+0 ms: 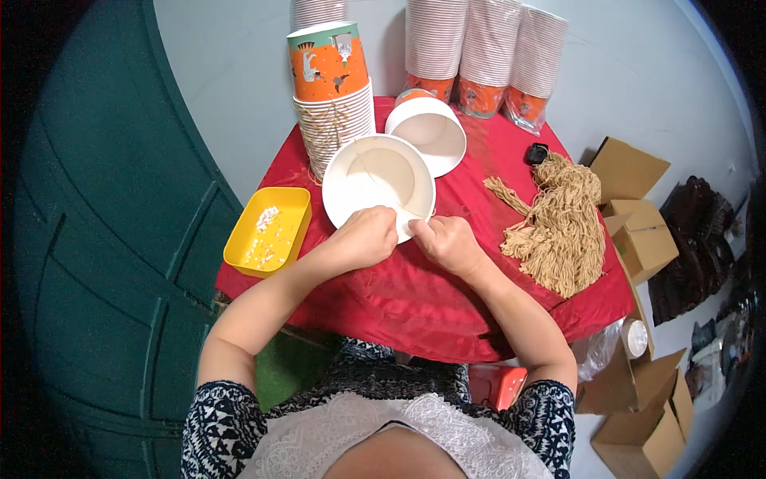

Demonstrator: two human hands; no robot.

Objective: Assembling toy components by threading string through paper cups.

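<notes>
A white paper bucket (pixel 339 195) is tilted toward me on the table, its open mouth and pale inside showing. My left hand (pixel 369 238) is closed at its near rim, knuckles up, with the fingertips hidden. Just to the right, my right hand (pixel 448 244) pinches the same rim between thumb and curled fingers. A thin strand of cord seems to run inside the bucket near my fingers; its ends are too fine to follow. Behind it, a second paper bucket (pixel 441 137) lies on its side, mouth facing me.
A yellow tray (pixel 302 227) with small white and orange pieces sits at left. Nested buckets (pixel 331 68) with tan cords stand behind it. A tan cord bundle (pixel 562 231) lies at right on the red tablecloth (pixel 383 319). Wrapped bucket stacks (pixel 488 48) stand at the back; cardboard boxes (pixel 642 239) at right.
</notes>
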